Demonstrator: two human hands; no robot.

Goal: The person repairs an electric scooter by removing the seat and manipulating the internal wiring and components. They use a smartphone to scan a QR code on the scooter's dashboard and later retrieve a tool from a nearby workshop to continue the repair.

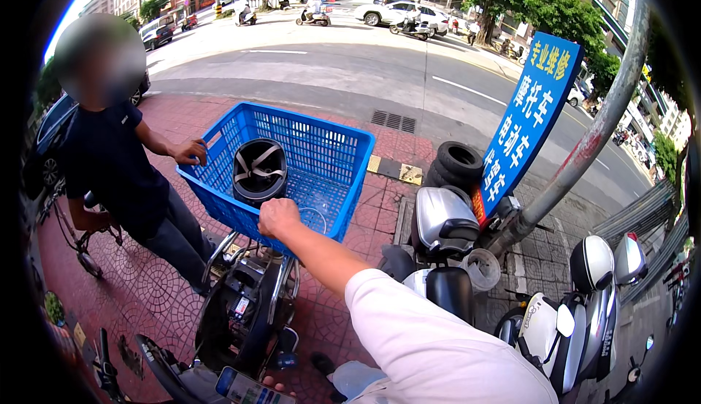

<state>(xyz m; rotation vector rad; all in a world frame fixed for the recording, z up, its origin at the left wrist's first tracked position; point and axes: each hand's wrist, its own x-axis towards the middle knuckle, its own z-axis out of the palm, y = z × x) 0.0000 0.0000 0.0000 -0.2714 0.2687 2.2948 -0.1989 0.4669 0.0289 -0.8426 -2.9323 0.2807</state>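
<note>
A blue plastic crate (pixel 321 137) sits over the chrome rails of an opened-up scooter (pixel 244 309), a black helmet (pixel 260 172) inside, its straps crossed. The right hand (pixel 280 218) is closed on the crate's near rim; the left hand (pixel 276 384), partly cut off below, holds a smartphone (pixel 244 388). At left, a person in dark clothes (pixel 113 152) rests a hand (pixel 190 152) on the crate's edge. Stacked tires (pixel 456 163) stand beside a blue sign (pixel 527 123) near the road (pixel 328 68).
</note>
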